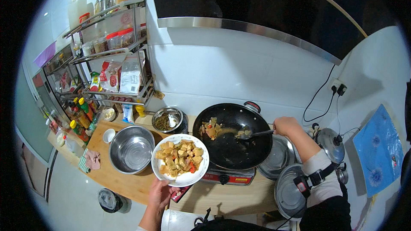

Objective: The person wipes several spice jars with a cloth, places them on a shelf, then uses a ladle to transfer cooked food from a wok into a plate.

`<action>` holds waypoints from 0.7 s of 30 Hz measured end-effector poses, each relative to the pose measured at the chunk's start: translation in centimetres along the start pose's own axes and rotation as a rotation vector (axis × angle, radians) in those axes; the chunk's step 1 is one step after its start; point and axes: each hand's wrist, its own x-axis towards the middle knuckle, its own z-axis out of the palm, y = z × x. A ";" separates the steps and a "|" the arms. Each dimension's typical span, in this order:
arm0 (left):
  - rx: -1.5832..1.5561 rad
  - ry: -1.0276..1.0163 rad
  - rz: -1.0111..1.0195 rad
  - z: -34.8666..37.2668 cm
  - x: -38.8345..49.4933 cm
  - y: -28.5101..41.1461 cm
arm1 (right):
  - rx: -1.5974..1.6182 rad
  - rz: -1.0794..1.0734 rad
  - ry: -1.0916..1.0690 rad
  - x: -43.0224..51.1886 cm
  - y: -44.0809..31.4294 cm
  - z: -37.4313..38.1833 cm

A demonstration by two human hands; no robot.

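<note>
My left hand (159,194) grips the near rim of a white plate (171,179), held up beside the wok's left edge. Chunks of cooked food (181,158), pale cubes with bits of red pepper, cover much of it. In my right hand (285,126) is the handle of a dark spatula or ladle (252,134). Its head rests inside a black wok (237,157) with a little food on it. Another small heap of the food (210,129) lies on the wok's left side. Under the wok sits a portable gas stove (236,178).
A steel basin (131,152) and a small white cup (109,135) stand on the wooden board (106,179). Behind is a steel bowl (170,115) with dark contents. Metal lids (290,192) crowd the right side. Bottles (78,130) and a spice rack (109,54) line the left.
</note>
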 end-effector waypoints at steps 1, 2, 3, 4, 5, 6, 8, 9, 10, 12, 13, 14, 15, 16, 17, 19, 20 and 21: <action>-0.004 -0.023 0.014 0.0 0.0 0.0 | 0.041 -0.012 0.002 0.8 -0.2 0.2; -0.002 -0.021 0.017 0.1 0.0 -0.1 | 0.082 -0.025 -0.001 1.3 -0.7 0.5; 0.006 -0.048 0.023 0.1 0.0 -0.1 | 0.082 -0.040 0.049 1.6 -1.4 0.9; 0.009 -0.016 0.019 0.1 -0.1 -0.1 | 0.081 -0.052 0.105 2.0 -2.4 1.1; 0.002 -0.041 0.038 0.2 -0.1 -0.1 | 0.079 -0.064 0.163 2.4 -3.2 1.2; 0.006 -0.007 0.020 0.3 -0.1 -0.1 | 0.024 -0.087 0.192 2.7 -4.0 1.1; -0.012 -0.027 0.032 0.5 -0.1 -0.1 | -0.061 -0.146 0.278 3.1 -5.3 1.1; 0.001 0.009 0.021 0.6 -0.1 -0.1 | -0.107 -0.173 0.332 3.1 -5.8 1.2; 0.001 0.024 0.031 0.7 -0.1 -0.1 | -0.155 -0.231 0.440 2.9 -6.0 1.3; 0.001 0.024 0.029 0.8 -0.1 -0.1 | -0.142 -0.296 0.520 2.3 -5.6 1.6; 0.002 0.012 0.018 0.8 -0.1 0.0 | -0.138 -0.329 0.568 2.1 -5.2 1.6; -0.006 -0.014 0.024 0.8 -0.1 0.1 | -0.028 -0.277 0.461 1.7 -4.4 1.5; 0.014 0.005 0.006 0.8 -0.1 0.1 | 0.057 -0.233 0.351 1.2 -3.3 1.5; 0.027 0.009 0.001 0.8 -0.1 0.1 | 0.140 -0.201 0.300 0.7 -2.2 1.5; 0.040 -0.013 0.005 0.8 -0.1 0.2 | 0.206 -0.168 0.194 0.2 -1.0 1.4; 0.037 0.038 -0.005 0.9 0.0 0.2 | 0.208 -0.119 0.069 -0.4 1.0 1.6; 0.040 0.038 -0.007 0.9 0.1 0.2 | 0.215 -0.099 0.013 -0.7 1.9 2.0; 0.042 0.040 -0.011 1.0 0.1 0.2 | 0.215 -0.083 -0.041 -0.8 2.6 2.5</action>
